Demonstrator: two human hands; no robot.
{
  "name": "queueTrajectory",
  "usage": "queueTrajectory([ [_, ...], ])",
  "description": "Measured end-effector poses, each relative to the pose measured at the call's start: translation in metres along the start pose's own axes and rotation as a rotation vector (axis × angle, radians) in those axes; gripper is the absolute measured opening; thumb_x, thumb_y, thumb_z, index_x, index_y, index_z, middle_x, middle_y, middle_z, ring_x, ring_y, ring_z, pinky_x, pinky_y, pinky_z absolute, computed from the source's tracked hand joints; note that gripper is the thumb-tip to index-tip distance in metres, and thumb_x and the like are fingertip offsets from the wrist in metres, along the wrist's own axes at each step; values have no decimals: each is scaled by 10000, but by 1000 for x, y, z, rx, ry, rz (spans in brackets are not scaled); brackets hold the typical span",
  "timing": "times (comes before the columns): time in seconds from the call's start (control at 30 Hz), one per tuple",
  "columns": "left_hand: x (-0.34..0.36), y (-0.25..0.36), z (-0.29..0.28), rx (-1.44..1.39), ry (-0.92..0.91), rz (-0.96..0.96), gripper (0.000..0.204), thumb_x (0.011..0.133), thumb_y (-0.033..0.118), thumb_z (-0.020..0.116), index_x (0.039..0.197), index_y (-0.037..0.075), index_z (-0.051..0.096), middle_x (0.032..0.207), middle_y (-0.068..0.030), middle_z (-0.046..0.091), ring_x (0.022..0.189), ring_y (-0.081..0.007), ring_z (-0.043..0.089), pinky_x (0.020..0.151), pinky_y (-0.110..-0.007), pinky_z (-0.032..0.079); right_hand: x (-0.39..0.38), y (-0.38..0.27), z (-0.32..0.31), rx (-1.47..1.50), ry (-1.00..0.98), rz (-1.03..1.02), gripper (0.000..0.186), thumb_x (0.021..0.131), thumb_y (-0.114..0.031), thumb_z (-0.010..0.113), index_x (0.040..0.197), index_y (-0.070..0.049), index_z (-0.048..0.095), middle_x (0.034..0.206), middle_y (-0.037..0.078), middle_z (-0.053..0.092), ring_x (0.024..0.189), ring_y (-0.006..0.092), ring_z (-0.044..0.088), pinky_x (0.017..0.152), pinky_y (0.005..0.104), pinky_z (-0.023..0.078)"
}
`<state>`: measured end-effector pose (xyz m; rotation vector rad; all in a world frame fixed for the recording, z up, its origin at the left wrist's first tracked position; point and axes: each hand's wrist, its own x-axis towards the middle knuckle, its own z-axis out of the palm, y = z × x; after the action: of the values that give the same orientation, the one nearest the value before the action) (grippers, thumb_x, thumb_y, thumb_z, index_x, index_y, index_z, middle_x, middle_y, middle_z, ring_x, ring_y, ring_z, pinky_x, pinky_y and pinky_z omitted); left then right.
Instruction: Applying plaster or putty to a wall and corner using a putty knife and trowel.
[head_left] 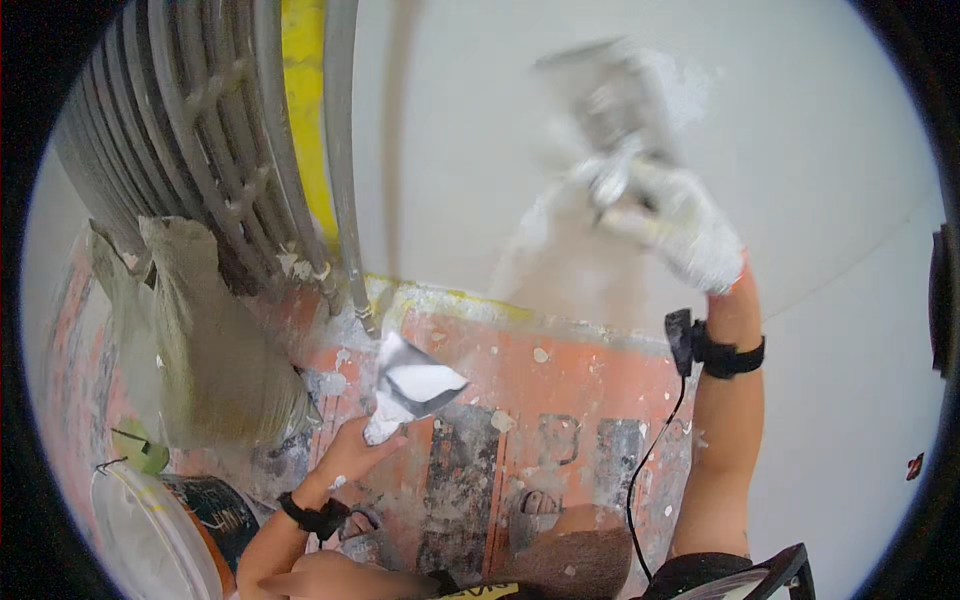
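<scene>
My left hand (352,455) is bare and closed round the white-smeared handle of a wide putty knife (398,368). A heap of white putty (425,383) lies on that blade, held low over the floor. Higher up on the right, my right hand (685,225) wears a whitish work glove and grips a second putty knife (625,105). Its broad blade is at the pale wall (810,130) and smeared by motion, so I cannot tell exactly how its edge meets the surface. Fresh white putty (690,90) shows on the wall beside the blade.
Grey pipes (190,120) and a yellow strip (305,100) run up the wall at left. Below them stands a greenish woven sack (215,350). A white bucket (150,530) sits at lower left. The floor (470,355) has a worn, putty-spattered orange covering. A black cable (637,490) hangs from my right wrist strap.
</scene>
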<state>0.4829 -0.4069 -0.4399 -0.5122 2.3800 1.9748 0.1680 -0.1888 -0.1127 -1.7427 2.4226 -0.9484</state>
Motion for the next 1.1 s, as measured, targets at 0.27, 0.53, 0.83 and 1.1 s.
queueTrajectory([
  [0.27, 18, 31, 11, 243, -364, 133, 479, 850, 302, 789, 1207, 19, 643, 1114, -196, 698, 1007, -277, 684, 882, -353, 513, -52, 27, 154, 859, -676, 422, 319, 1005, -397, 572, 953, -101, 677, 642, -75, 483, 530, 27, 401, 446, 222, 294],
  [0.53, 13, 18, 5, 442, -314, 312, 484, 852, 284, 797, 1199, -16, 642, 1346, -199, 592, 1108, -240, 603, 948, -368, 470, -118, 123, 176, 920, -784, 728, 397, 1009, -439, 551, 903, -73, 664, 629, -59, 477, 530, 61, 426, 473, 240, 331],
  [0.83, 74, 2, 3, 196, 156, 14, 399, 867, 166, 760, 1148, -86, 630, 933, -181, 732, 863, -192, 698, 784, -347, 523, -149, 79, 198, 537, -348, 356, 252, 979, -292, 565, 1073, -77, 656, 1025, 86, 623, 948, 166, 612, 840, 321, 519],
  [1.1, 110, 27, -23, 720, 11, 557, 370, 738, 67, 727, 1102, 75, 660, 951, -157, 664, 877, -371, 657, 748, -436, 531, -119, 92, 287, 326, -145, -166, 339, 883, -207, 698, 1198, -89, 662, 1225, 136, 630, 1138, 349, 578, 1000, 473, 442],
])
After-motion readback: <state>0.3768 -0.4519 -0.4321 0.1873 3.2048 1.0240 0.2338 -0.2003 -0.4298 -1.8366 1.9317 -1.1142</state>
